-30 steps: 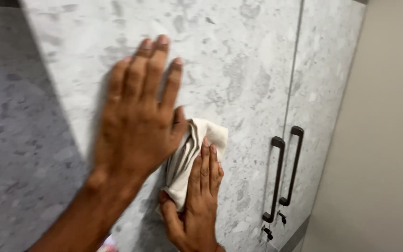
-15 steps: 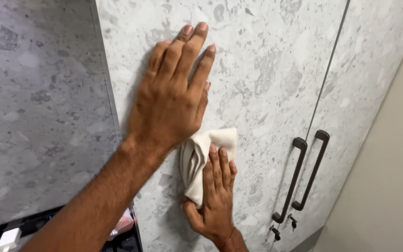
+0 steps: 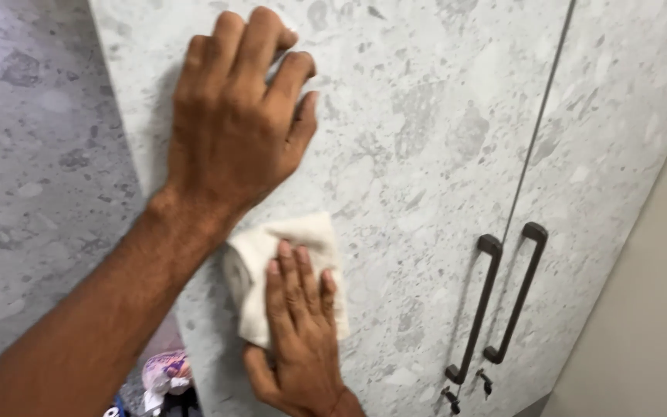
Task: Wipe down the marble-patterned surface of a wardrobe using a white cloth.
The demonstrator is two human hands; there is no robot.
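A: At the upper left of the frame we see the left hand laid palm-down on the left cabinet door, a pale grey panel with a speckled stone pattern. Its fingers lie close together and slightly bent, pressed on the panel and closed on nothing.

B: Lower centre, we find the right hand. It lies flat, fingers straight and side by side, pressing a folded cream cloth against the same door. The thumb sits at the cloth's lower left edge; we cannot tell whether it hooks under the fabric.

A: We place the cloth just below the left wrist, touching the door, with its upper part showing above the right fingertips.

B: To the right, a thin vertical seam parts this door from the right cabinet door. Two dark bar handles stand upright on either side of that seam, at the lower right of the frame, well apart from both hands.

A: Two small dark keyholes sit beneath the handles. At the far left we note a grey stone-patterned wall; at the bottom left edge, some blurred coloured packaging too indistinct to identify. A plain beige wall fills the lower right corner.
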